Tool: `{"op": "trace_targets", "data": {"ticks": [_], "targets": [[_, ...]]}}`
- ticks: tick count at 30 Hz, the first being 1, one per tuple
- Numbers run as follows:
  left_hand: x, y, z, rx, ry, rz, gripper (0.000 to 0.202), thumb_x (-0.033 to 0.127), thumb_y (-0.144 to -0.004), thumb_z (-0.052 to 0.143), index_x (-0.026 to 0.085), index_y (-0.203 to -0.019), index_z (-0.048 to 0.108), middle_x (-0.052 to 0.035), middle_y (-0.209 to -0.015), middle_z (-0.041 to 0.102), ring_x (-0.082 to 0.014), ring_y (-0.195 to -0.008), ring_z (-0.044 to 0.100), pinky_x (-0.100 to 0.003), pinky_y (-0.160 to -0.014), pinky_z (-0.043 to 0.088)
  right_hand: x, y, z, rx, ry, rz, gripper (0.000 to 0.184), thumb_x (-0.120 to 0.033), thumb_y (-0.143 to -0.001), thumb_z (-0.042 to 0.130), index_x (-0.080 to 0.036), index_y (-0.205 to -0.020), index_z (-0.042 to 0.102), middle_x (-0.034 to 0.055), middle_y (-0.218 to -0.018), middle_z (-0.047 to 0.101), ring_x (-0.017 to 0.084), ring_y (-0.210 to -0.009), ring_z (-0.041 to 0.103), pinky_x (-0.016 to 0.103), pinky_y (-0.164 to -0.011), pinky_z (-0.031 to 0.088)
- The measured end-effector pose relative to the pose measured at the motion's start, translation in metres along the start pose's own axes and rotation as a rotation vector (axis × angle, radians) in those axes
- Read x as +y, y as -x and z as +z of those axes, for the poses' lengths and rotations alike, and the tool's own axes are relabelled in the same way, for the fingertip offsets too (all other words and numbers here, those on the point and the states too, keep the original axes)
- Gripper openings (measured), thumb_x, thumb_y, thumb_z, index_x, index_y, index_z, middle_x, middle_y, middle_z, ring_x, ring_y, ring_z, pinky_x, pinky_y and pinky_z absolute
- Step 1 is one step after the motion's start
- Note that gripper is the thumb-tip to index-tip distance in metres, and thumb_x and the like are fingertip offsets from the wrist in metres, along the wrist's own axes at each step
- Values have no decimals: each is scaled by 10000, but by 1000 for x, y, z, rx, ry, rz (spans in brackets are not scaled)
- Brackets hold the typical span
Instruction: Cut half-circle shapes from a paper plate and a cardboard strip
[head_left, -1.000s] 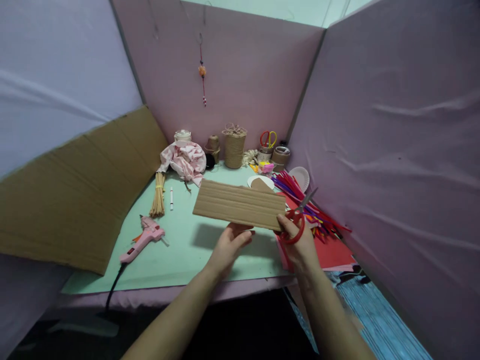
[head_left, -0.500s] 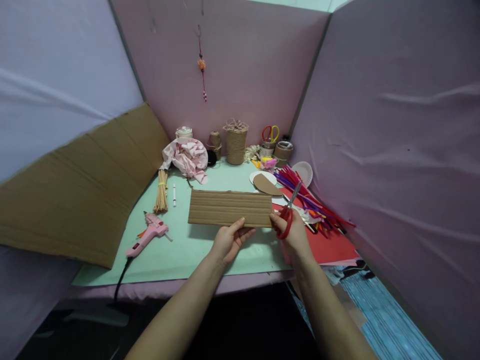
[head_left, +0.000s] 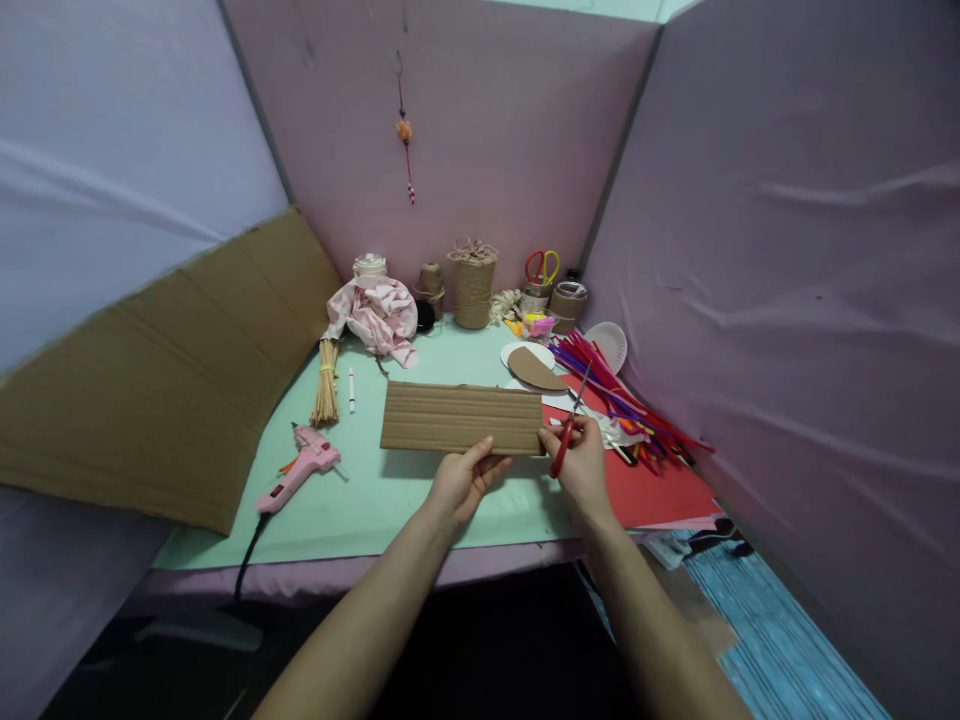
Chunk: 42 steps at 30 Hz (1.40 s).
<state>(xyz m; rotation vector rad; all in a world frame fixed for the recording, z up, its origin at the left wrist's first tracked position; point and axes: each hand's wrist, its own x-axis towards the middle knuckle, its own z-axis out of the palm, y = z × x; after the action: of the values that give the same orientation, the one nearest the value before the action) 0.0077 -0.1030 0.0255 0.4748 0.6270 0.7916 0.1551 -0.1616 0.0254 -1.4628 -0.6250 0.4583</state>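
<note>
A rectangular strip of brown cardboard (head_left: pixel 457 418) with ridges along its length is held up over the table. My left hand (head_left: pixel 469 482) grips its lower edge, thumb on the near face and fingers beneath. Red-handled scissors (head_left: pixel 568 440) are in my right hand (head_left: pixel 585 470), their blades pointing up and away, right of the cardboard. The thumb of that hand also touches the strip's lower right corner. Behind the scissors lie a half-round brown cardboard piece (head_left: pixel 534 370) and white paper shapes.
On the left are a pink glue gun (head_left: pixel 304 465), a white marker (head_left: pixel 351 390), a bundle of sticks (head_left: pixel 325 385) and a large cardboard sheet (head_left: pixel 172 370). Pipe cleaners (head_left: pixel 600 375) lie on red paper (head_left: pixel 660 500) at right. Twine (head_left: pixel 473 290) and a pink-white cloth (head_left: pixel 379 315) stand behind.
The scissors have turned in my right hand, so their handles now show nearly edge-on. My left hand and the cardboard have barely moved.
</note>
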Motion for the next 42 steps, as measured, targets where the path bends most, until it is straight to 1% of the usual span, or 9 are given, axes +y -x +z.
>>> {"op": "trace_targets", "data": {"ticks": [5, 9, 14, 19, 24, 27, 35, 42], "targets": [[0, 1, 1, 12, -5, 3, 57, 72, -814, 624, 61, -819, 679, -104, -819, 724, -150, -726, 683, -276, -726, 587, 3, 1, 0, 2, 11, 5, 358, -332, -677, 729, -230, -886, 457, 3, -811, 633, 184, -731, 609, 315, -655, 465], [0, 1, 2, 14, -12, 5, 48, 74, -796, 652, 67, -836, 678, -103, -834, 724, -152, -734, 685, -276, -736, 582, 5, 2, -1, 2, -5, 15, 375, -344, -653, 747, -229, -876, 468, 4, -795, 635, 191, -723, 610, 313, -639, 462], [0, 2, 2, 20, -22, 5, 39, 86, -789, 671, 66, -822, 676, -103, -827, 720, -148, -730, 683, -279, -754, 577, 8, 1, 0, 12, -10, 14, 368, -346, -653, 743, -228, -877, 476, 4, -789, 640, 191, -726, 611, 323, -662, 462], [-1, 1, 1, 30, -29, 9, 79, 99, -759, 712, 73, -822, 672, -110, -835, 722, -158, -742, 685, -298, -771, 581, 15, 0, 0, 13, -7, 13, 370, -357, -644, 745, -228, -871, 482, 4, -790, 645, 195, -728, 616, 336, -688, 468], [-3, 1, 0, 42, -29, 13, 46, 83, -766, 695, 74, -805, 671, -113, -839, 722, -161, -751, 683, -291, -741, 587, 23, -1, 0, 17, 3, 39, 383, -356, -633, 742, -228, -874, 474, 1, -773, 638, 192, -705, 611, 329, -672, 468], [-4, 1, 0, 48, -28, 15, 34, 75, -777, 679, 67, -809, 671, -118, -854, 720, -166, -769, 683, -295, -747, 586, 26, -1, 0, 11, 1, 36, 387, -357, -646, 733, -229, -890, 462, 5, -781, 635, 188, -699, 609, 326, -661, 471], [-4, 1, 0, 50, -29, 21, 117, 93, -733, 737, 83, -823, 663, -104, -837, 718, -157, -742, 680, -283, -720, 595, 26, 2, 2, 30, 14, 16, 375, -337, -633, 727, -230, -883, 469, 8, -787, 646, 198, -737, 617, 334, -697, 467], [-5, 1, -1, 45, -21, 32, 80, 72, -755, 702, 71, -828, 671, -114, -846, 723, -163, -760, 681, -279, -712, 597, 25, 5, 4, 23, 27, -11, 341, -346, -650, 713, -231, -873, 481, 10, -797, 640, 201, -742, 613, 338, -701, 470]]}}
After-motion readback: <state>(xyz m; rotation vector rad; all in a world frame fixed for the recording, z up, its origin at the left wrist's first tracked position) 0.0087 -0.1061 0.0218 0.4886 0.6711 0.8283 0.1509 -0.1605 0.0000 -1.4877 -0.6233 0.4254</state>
